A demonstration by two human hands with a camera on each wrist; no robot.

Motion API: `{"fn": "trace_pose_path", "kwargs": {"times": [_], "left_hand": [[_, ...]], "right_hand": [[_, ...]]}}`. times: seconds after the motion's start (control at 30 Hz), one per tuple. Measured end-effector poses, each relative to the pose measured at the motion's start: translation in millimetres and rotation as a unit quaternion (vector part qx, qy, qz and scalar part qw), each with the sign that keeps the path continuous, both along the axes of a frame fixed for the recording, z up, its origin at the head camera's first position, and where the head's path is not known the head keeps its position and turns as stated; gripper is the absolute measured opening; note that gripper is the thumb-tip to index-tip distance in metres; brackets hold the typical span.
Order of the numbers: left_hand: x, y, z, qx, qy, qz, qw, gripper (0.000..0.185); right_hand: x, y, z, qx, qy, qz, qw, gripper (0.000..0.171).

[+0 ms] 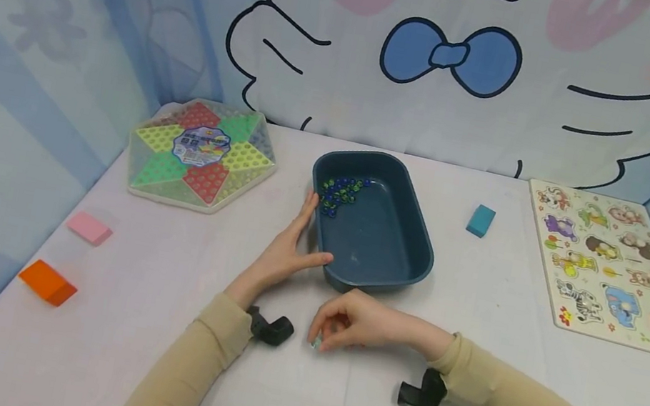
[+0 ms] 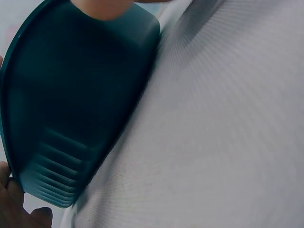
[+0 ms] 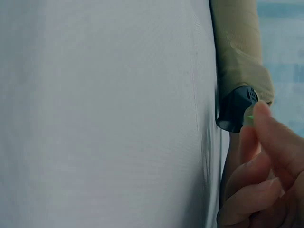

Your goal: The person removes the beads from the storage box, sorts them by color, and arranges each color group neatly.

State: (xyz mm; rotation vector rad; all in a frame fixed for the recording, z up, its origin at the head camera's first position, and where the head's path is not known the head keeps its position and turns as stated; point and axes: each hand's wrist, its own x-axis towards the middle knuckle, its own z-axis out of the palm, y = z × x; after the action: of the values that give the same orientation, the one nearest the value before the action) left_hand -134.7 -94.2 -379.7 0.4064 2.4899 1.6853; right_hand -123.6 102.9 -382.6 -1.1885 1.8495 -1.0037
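1. Right hand (image 1: 350, 325) pinched a small pale marble (image 1: 315, 341) between its fingertips (image 3: 261, 110) just above the white tablecloth (image 1: 290, 400), near the tub's front rim.
2. Left hand (image 1: 287, 254) lay with straight, relaxed fingers against the left wall of the dark teal tub (image 1: 412, 262), thumb at the front corner, likely steadying it.
3. Blue and green marbles (image 1: 341, 191) were gathered in the tub's far left corner.
4. Beyond the tub's left side sat a hexagonal checkers board (image 1: 200, 156); on its right lay an animal puzzle (image 1: 607, 267).
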Motion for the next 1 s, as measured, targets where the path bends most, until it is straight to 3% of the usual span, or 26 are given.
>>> {"fn": "trace_pose_path", "kwargs": {"times": [0.4, 1.0], "left_hand": [[0.0, 1, 0.2, -0.001, -0.006, 0.002, 1.0000, 0.094], [0.1, 0, 0.5, 0.005, 0.000, -0.002, 1.0000, 0.094]], "right_hand": [[-2.7, -1, -13.2, 0.021, 0.031, -0.026, 0.999, 0.012], [-0.7, -3, -12.3, 0.026, 0.041, -0.049, 0.998, 0.014]]}}
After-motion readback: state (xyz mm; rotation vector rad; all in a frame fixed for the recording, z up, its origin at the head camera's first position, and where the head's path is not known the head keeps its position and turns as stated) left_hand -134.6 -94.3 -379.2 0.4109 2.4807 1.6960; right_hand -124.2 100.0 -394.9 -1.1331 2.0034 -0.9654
